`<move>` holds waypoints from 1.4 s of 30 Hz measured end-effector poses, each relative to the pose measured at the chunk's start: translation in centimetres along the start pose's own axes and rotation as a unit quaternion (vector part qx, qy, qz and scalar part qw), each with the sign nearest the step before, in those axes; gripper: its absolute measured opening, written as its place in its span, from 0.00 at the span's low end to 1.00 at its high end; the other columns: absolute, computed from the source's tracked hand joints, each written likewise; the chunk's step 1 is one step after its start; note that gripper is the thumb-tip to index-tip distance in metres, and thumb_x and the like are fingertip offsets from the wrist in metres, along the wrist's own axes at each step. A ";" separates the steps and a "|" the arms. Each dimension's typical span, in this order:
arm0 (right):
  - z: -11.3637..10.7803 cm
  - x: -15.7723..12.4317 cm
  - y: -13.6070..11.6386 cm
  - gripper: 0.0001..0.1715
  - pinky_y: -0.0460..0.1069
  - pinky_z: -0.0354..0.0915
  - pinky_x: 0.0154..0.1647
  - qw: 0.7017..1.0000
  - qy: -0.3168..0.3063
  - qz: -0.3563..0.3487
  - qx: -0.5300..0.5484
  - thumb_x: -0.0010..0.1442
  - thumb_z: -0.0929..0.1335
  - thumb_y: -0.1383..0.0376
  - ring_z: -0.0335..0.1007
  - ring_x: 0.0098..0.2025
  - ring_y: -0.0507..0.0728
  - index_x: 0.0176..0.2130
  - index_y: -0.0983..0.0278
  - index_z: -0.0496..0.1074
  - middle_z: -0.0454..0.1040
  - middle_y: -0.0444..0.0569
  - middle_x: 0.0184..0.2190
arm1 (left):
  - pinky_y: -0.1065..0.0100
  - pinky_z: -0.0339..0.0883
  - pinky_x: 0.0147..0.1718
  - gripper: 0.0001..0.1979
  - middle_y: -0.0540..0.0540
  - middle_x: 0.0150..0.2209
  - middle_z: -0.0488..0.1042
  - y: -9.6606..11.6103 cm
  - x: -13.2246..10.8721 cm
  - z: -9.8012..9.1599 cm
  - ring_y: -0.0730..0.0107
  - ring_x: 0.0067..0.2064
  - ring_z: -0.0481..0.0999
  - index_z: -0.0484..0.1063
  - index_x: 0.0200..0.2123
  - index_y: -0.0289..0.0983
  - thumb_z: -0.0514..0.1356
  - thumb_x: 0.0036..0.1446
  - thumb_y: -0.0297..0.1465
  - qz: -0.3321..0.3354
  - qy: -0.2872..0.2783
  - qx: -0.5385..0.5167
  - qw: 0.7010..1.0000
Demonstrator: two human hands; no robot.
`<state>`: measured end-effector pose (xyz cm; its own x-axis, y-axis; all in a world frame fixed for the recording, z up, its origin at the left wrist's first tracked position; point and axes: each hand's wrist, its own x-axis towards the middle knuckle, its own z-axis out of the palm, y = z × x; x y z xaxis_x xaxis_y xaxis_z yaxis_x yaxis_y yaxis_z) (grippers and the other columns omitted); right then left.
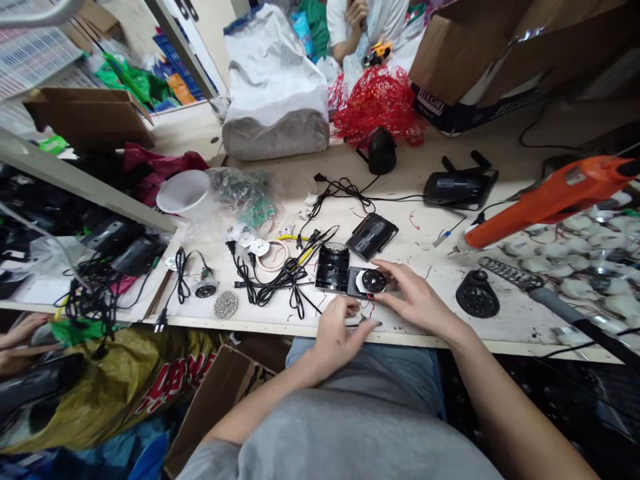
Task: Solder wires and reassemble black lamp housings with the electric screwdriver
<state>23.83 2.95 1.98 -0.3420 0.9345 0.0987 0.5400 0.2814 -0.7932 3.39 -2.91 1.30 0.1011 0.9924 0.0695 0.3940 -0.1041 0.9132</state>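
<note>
My right hand [413, 293] presses its fingertips on a flat black plate with a round black disc [367, 281], gripping the plate's right side. My left hand [340, 333] lies just below that plate, its fingers curled near thin red wires at the plate's lower edge. What those fingers hold is hidden. The plate sits against an open black plastic housing [333, 268]. Beyond it lies a second black casing [371, 235]. Left of my hands is a tangle of black power cords [280, 287].
An orange hot-air gun [550, 203] lies at the right, above a heap of wired round parts [565, 260]. A black domed part [477, 295] and a grey-handled tool [555, 308] are near the bench's front edge [450, 340]. A co-worker [350, 27] sits beyond, behind a grey sack [275, 87].
</note>
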 end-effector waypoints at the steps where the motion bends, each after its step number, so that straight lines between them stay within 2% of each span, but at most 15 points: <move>1: 0.0 -0.1 -0.2 0.32 0.61 0.71 0.53 1.000 0.006 0.008 0.011 0.61 0.70 0.59 0.74 0.51 0.64 0.63 0.58 0.65 0.76 0.54 0.51 | 0.63 0.71 0.39 0.13 0.45 0.35 0.76 0.0 0.5 -0.4 0.64 0.37 0.76 0.70 0.40 0.39 0.65 0.59 0.40 -0.017 0.024 -0.027 0.999; 4: -0.1 -0.3 -1.0 0.35 0.59 0.73 0.50 0.998 0.003 0.029 0.064 0.60 0.71 0.58 0.76 0.47 0.62 0.63 0.57 0.63 0.78 0.54 0.50 | 0.64 0.72 0.42 0.15 0.44 0.41 0.78 0.0 1.9 -1.6 0.65 0.41 0.78 0.71 0.47 0.38 0.65 0.58 0.35 -0.034 0.044 -0.104 0.993; 7: 0.5 -0.4 -1.8 0.34 0.57 0.75 0.46 0.988 -0.014 0.037 0.146 0.60 0.72 0.54 0.77 0.43 0.59 0.62 0.57 0.61 0.79 0.54 0.49 | 0.62 0.74 0.46 0.28 0.40 0.53 0.76 -0.1 2.9 -2.3 0.63 0.47 0.78 0.69 0.55 0.39 0.69 0.50 0.31 -0.023 -0.041 -0.182 0.982; 9: 1.4 -0.3 -2.1 0.33 0.55 0.77 0.43 0.980 -0.004 0.030 0.195 0.60 0.72 0.51 0.78 0.40 0.58 0.59 0.57 0.60 0.79 0.54 0.49 | 0.63 0.74 0.46 0.28 0.41 0.51 0.77 -0.2 3.4 -2.4 0.65 0.45 0.79 0.71 0.54 0.38 0.70 0.49 0.31 -0.034 -0.059 -0.218 0.974; 11: 2.3 -0.2 -2.4 0.31 0.54 0.78 0.41 0.978 0.053 0.007 0.202 0.61 0.72 0.51 0.78 0.38 0.57 0.56 0.57 0.61 0.79 0.54 0.48 | 0.66 0.74 0.43 0.23 0.44 0.43 0.79 -0.4 3.9 -2.5 0.69 0.40 0.79 0.73 0.49 0.37 0.70 0.49 0.30 -0.060 -0.024 -0.250 0.966; 14: 3.1 0.0 -3.1 0.16 0.53 0.78 0.41 0.979 0.168 -0.077 0.091 0.63 0.72 0.59 0.79 0.38 0.57 0.48 0.59 0.67 0.79 0.53 0.44 | 0.69 0.74 0.38 0.24 0.46 0.39 0.79 -0.6 4.6 -2.5 0.71 0.37 0.78 0.72 0.47 0.36 0.72 0.45 0.30 -0.097 0.022 -0.302 0.948; 16: 3.2 0.1 -3.5 0.06 0.52 0.78 0.42 0.968 0.194 -0.158 -0.021 0.65 0.69 0.66 0.80 0.39 0.57 0.44 0.60 0.72 0.80 0.52 0.39 | 0.70 0.73 0.37 0.26 0.46 0.38 0.79 -0.7 4.9 -2.4 0.72 0.36 0.77 0.72 0.47 0.36 0.73 0.43 0.31 -0.110 0.032 -0.321 0.940; 19: 3.1 0.3 -3.8 0.08 0.49 0.77 0.44 0.941 0.201 -0.232 -0.145 0.65 0.68 0.71 0.80 0.40 0.56 0.44 0.61 0.75 0.81 0.51 0.37 | 0.71 0.71 0.35 0.26 0.47 0.37 0.78 -0.8 4.8 -2.2 0.74 0.33 0.76 0.71 0.47 0.36 0.73 0.45 0.34 -0.118 0.039 -0.315 0.941; 22: 3.5 0.5 -3.2 0.05 0.47 0.77 0.42 0.951 0.237 -0.170 -0.101 0.63 0.71 0.69 0.81 0.38 0.55 0.39 0.60 0.77 0.83 0.50 0.36 | 0.67 0.72 0.36 0.22 0.45 0.38 0.78 -0.9 4.3 -2.4 0.71 0.34 0.76 0.69 0.49 0.36 0.68 0.53 0.36 -0.087 0.057 -0.246 0.964; 25: 4.1 1.0 -2.3 0.02 0.51 0.77 0.41 0.956 0.287 -0.047 0.037 0.61 0.72 0.64 0.81 0.37 0.58 0.35 0.59 0.76 0.82 0.50 0.34 | 0.59 0.71 0.44 0.14 0.41 0.44 0.77 -1.0 3.4 -3.2 0.61 0.44 0.76 0.71 0.49 0.38 0.62 0.60 0.34 0.022 0.120 -0.010 0.993; 28: 4.9 1.7 -1.6 0.07 0.52 0.77 0.35 0.948 0.300 0.009 0.101 0.64 0.69 0.60 0.80 0.33 0.57 0.36 0.60 0.71 0.80 0.48 0.31 | 0.52 0.68 0.47 0.16 0.36 0.53 0.72 -1.2 2.9 -3.9 0.51 0.51 0.72 0.73 0.49 0.38 0.64 0.58 0.34 0.090 0.107 0.249 0.958; 30: 5.5 2.2 -1.5 0.09 0.51 0.76 0.32 0.950 0.279 0.032 0.136 0.65 0.67 0.58 0.79 0.31 0.56 0.36 0.60 0.67 0.79 0.47 0.30 | 0.52 0.67 0.46 0.19 0.34 0.56 0.69 -1.4 2.9 -3.9 0.47 0.52 0.71 0.73 0.48 0.38 0.68 0.55 0.38 0.088 0.067 0.335 0.936; 33: 6.6 2.5 -2.1 0.11 0.50 0.76 0.32 0.959 0.224 0.053 0.164 0.64 0.66 0.55 0.79 0.30 0.55 0.36 0.59 0.66 0.79 0.46 0.30 | 0.52 0.66 0.48 0.22 0.32 0.57 0.67 -1.7 3.3 -3.5 0.46 0.53 0.70 0.73 0.43 0.36 0.70 0.52 0.45 0.065 0.047 0.370 0.926; 36: 7.1 2.2 -2.6 0.11 0.49 0.72 0.28 0.968 0.177 0.070 0.163 0.63 0.67 0.54 0.76 0.27 0.55 0.37 0.59 0.65 0.78 0.44 0.27 | 0.52 0.65 0.49 0.27 0.33 0.51 0.70 -2.3 3.6 -3.3 0.48 0.50 0.71 0.72 0.40 0.34 0.69 0.51 0.51 0.053 0.042 0.383 0.921; 42: 5.6 0.8 -1.3 0.14 0.48 0.70 0.26 0.965 0.187 0.105 0.148 0.61 0.68 0.52 0.76 0.26 0.56 0.37 0.58 0.64 0.77 0.44 0.25 | 0.55 0.64 0.46 0.31 0.42 0.37 0.71 -3.5 3.5 -3.8 0.53 0.42 0.72 0.69 0.35 0.36 0.67 0.48 0.59 0.078 0.050 0.380 0.920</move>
<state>18.53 2.13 -0.28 0.0826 0.9932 0.0823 0.3048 0.0535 -0.9509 -1.14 1.14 -0.14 0.1411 0.9586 0.2473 0.9107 -0.2236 0.3474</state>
